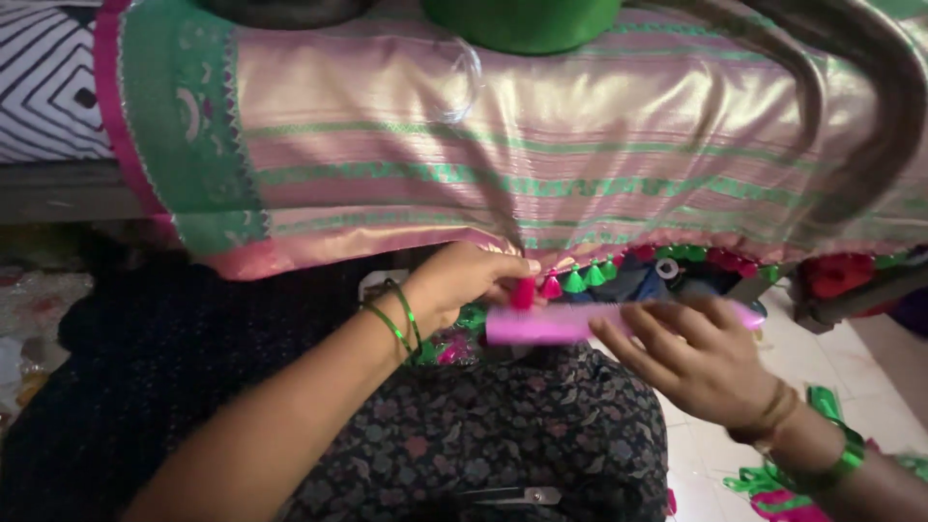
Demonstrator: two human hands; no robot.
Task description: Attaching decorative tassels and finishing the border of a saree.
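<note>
A shiny pink and gold cloth (541, 145) with green stripes hangs over a raised edge in front of me. Small pink and green tassels (580, 280) dangle along its lower hem. My left hand (464, 280) pinches a pink tassel (523, 293) at the hem between thumb and fingers. My right hand (701, 362) holds a pink comb (556, 324) level just under that tassel, its left end close to my left fingers. Green bangles sit on both wrists.
A green round object (522, 21) and a dark one (280, 10) rest on top of the cloth. A black-and-white patterned cloth (43, 82) lies at far left. Green and pink scraps (773, 488) lie on the white tiled floor at right. A patterned dark garment (483, 435) covers my lap.
</note>
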